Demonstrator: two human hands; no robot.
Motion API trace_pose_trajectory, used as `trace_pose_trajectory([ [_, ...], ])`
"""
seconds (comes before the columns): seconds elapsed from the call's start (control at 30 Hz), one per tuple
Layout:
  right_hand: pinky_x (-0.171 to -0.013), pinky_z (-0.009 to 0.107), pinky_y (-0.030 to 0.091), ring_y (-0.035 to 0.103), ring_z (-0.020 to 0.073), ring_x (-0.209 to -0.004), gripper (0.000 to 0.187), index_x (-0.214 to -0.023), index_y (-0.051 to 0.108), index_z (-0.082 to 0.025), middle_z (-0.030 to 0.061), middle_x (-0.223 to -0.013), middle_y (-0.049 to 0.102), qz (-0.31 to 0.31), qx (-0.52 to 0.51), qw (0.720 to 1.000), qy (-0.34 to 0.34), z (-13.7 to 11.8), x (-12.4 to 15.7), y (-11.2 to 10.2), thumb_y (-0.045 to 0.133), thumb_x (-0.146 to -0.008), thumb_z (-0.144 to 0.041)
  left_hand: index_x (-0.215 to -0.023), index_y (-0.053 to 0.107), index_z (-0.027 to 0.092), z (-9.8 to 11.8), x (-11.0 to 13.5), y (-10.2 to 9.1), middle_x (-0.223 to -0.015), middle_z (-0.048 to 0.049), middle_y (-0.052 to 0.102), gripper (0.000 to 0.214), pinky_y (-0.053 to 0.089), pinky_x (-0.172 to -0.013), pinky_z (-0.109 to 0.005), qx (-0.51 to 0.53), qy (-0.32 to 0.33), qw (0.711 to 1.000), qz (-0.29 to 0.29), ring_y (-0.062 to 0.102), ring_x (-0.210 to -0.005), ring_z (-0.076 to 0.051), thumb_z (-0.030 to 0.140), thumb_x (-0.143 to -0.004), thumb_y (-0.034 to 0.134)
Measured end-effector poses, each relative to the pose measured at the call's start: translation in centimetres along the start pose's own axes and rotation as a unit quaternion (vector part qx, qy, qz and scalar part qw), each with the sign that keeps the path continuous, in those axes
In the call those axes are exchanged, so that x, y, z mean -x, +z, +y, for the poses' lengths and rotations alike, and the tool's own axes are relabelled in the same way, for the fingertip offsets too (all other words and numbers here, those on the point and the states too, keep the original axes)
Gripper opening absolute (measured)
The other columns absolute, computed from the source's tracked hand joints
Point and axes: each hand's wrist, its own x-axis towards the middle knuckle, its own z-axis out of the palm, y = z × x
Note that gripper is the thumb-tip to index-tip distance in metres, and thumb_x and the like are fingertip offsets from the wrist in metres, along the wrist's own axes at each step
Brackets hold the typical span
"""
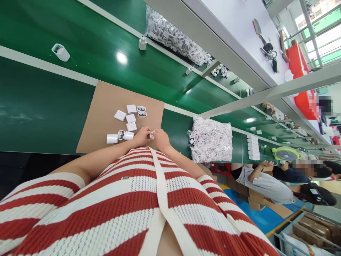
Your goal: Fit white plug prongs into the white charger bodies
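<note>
One white piece (152, 135) between left hand (142, 137) and right hand (161, 140), both pinching it.

Bare cardboard (155, 113) beyond right hand (161, 139), white casings (131, 127) left, bag (211, 140) right

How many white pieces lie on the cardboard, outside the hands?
9: on the cardboard, four blank-faced pieces clustered, two open-ended pieces right of them, and three pieces in a row by the left forearm. The forearm may hide more.

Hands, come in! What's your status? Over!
Left hand, right hand: pinching white part together. Part: partly hidden. White casings beside left hand, maybe in its way.
</note>
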Motion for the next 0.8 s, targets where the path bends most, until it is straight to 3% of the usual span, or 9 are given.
trace_pose_trajectory([
  [0.27,-0.082,0.033,0.043,0.053,0.0228,-0.095,0.025,-0.095,0.072,-0.019,0.0083,-0.098,0.065,0.038,-0.043,0.998,0.018,1.0,0.9,-0.5,0.05,-0.095,-0.008,-0.083,0.073,0.02,-0.1,0.0,-0.1,-0.097,-0.0088,0.06,0.022,0.046,-0.092,-0.043,0.005,0.0,1.0,-0.005,0.056,-0.095,-0.025,0.041,-0.077,0.069],
  [0.63,-0.084,0.031,0.042,0.054,0.022,-0.1,0.026,-0.102,0.072,-0.018,0.0092,-0.104,0.067,-0.002,-0.011,1.0,0.005,0.3,0.5,0.1,0.047,-0.099,-0.011,-0.081,0.073,0.019,0.1,0.0,-0.1,-0.096,-0.009,0.061,0.018,0.045,-0.092,-0.043,0.002,0.002,1.0,-0.004,0.056,-0.094,-0.025,0.035,-0.079,0.064],
  [0.8,-0.08,0.031,0.042,0.055,0.0217,-0.097,0.024,-0.107,0.069,-0.018,0.0089,-0.103,0.067,-0.019,0.02,1.0,0.006,-0.3,0.0,0.2,0.046,-0.1,-0.014,-0.076,0.071,0.018,0.0,0.1,-0.1,-0.096,-0.0084,0.062,0.012,0.045,-0.094,-0.042,0.016,-0.017,1.0,-0.006,0.057,-0.095,-0.025,0.027,-0.073,0.064],
])
